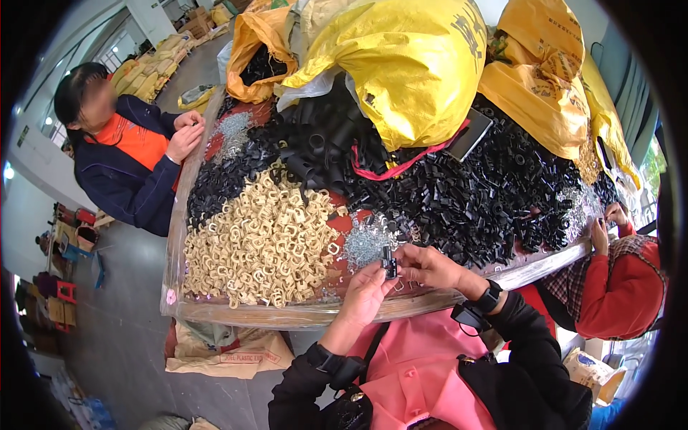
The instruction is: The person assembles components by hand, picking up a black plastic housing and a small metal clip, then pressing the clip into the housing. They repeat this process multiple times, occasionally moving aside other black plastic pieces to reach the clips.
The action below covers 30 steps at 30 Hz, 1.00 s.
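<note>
Over the table's near edge, my left hand point(364, 292) pinches a small black plastic part point(388, 264) upright between thumb and fingers. My right hand point(433, 268) comes in from the right, its thumb and fingertips pressed together at the part's right side. Whatever those fingertips hold is too small to make out. Just beyond the hands lies a pile of small silvery metal pieces point(369, 242). To the left is a big heap of cream-coloured plastic clips point(258, 247). A wide heap of small black plastic parts point(469, 204) spreads to the right and behind.
A wood-edged table point(344, 314) carries the heaps. Large yellow sacks point(412, 64) stand at the back, with black tubular parts point(315, 154) before them. One person point(125, 154) works at the left side, and another person in red point(620, 287) at the right. A flattened sack point(229, 355) hangs below.
</note>
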Each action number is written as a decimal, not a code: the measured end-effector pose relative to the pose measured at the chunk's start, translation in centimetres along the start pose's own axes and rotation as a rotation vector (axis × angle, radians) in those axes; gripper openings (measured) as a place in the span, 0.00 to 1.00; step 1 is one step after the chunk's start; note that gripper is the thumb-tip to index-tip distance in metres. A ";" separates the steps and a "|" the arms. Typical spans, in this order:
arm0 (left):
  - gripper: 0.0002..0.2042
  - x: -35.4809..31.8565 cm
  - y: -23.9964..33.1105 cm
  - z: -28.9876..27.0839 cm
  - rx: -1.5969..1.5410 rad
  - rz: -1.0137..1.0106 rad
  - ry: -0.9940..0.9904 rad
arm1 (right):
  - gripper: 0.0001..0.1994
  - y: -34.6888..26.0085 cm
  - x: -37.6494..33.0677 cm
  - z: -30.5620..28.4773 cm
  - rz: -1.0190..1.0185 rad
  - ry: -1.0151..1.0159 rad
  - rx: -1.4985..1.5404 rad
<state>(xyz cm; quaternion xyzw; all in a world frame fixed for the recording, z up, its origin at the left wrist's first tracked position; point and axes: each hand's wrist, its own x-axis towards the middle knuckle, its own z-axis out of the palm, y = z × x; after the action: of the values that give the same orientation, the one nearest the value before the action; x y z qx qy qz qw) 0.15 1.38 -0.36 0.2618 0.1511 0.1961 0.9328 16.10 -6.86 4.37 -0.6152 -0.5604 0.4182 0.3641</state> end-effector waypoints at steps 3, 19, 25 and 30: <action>0.11 0.0 0.1 -0.3 -0.046 0.044 -0.074 | 0.07 1.5 -0.1 0.4 0.105 0.019 0.518; 0.13 -2.1 0.1 0.5 0.009 -0.110 0.033 | 0.02 -1.9 -1.4 1.2 -0.408 0.294 -0.235; 0.13 -2.7 0.4 0.9 0.034 -0.157 0.019 | 0.04 -1.8 -2.0 2.2 -0.462 0.346 -0.384; 0.14 -3.0 0.4 1.0 0.115 -0.153 0.069 | 0.04 -2.0 -2.3 2.5 -0.484 0.339 -0.554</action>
<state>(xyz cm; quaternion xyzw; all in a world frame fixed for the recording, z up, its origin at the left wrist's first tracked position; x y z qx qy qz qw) -2.22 -0.03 1.23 0.2957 0.2139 0.1244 0.9227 12.99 -9.00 5.47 -0.6006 -0.7126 0.0464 0.3597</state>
